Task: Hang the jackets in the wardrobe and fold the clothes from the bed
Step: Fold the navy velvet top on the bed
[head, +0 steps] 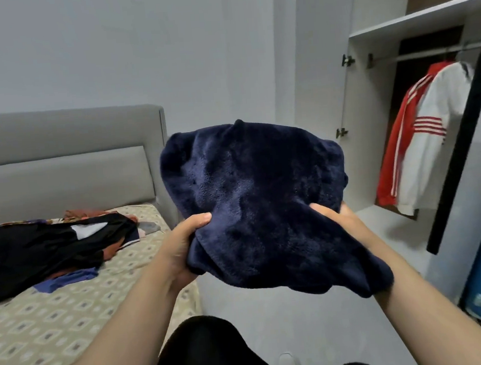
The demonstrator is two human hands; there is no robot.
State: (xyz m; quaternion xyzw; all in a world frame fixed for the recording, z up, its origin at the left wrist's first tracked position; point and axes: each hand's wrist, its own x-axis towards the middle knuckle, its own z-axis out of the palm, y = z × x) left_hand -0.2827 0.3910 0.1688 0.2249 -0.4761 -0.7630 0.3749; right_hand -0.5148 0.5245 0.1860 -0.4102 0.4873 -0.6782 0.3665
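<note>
The navy fleece garment [258, 198] is held in mid-air at the centre of the frame, bunched and partly folded, clear of the bed [43, 330]. The left hand [181, 245] grips its lower left edge: thumb on top of the fabric, fingers curled beneath it. The right hand [338, 217] grips the right edge in the same manner and is largely covered by the cloth. At the left of the frame, a pile of clothes [44, 252], mostly black with rust and blue items underneath, lies on the bed's patterned sheet in front of the grey headboard [58, 169]. At the upper right, the wardrobe [422, 15] stands open. A red and white jacket [422, 143] hangs from its rail [426, 54].
</note>
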